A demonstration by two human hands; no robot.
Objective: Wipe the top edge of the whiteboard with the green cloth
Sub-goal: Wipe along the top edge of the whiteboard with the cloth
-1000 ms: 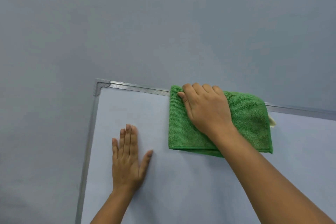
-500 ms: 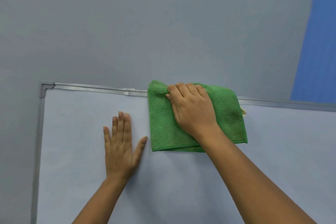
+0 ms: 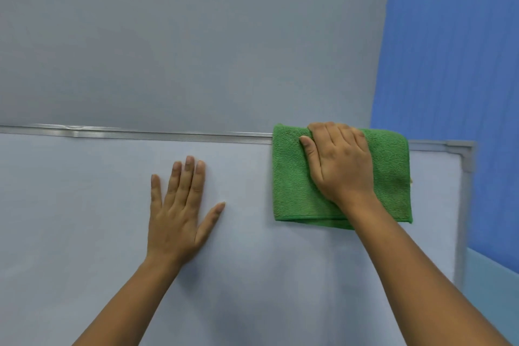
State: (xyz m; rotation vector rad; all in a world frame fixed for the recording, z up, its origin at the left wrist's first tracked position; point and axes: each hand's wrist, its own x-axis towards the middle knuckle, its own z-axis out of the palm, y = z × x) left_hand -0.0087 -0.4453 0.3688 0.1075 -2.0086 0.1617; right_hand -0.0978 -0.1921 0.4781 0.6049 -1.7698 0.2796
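Observation:
A folded green cloth [image 3: 292, 177] lies draped over the whiteboard's silver top edge [image 3: 168, 134], a short way left of the board's top right corner [image 3: 460, 147]. My right hand [image 3: 341, 161] presses on the cloth, fingers curled over the top edge. My left hand [image 3: 179, 211] lies flat on the white board surface [image 3: 70, 219], fingers spread, holding nothing, well left of and below the cloth.
A grey wall [image 3: 196, 36] rises above the board. A blue wall [image 3: 455, 64] stands at the right, just beyond the board's right frame [image 3: 463, 219]. A light blue-green surface [image 3: 494, 289] shows at the lower right.
My right hand has slid the cloth rightward along the top edge, from near the left corner to near the right corner. The view has panned right; the left corner is out of view.

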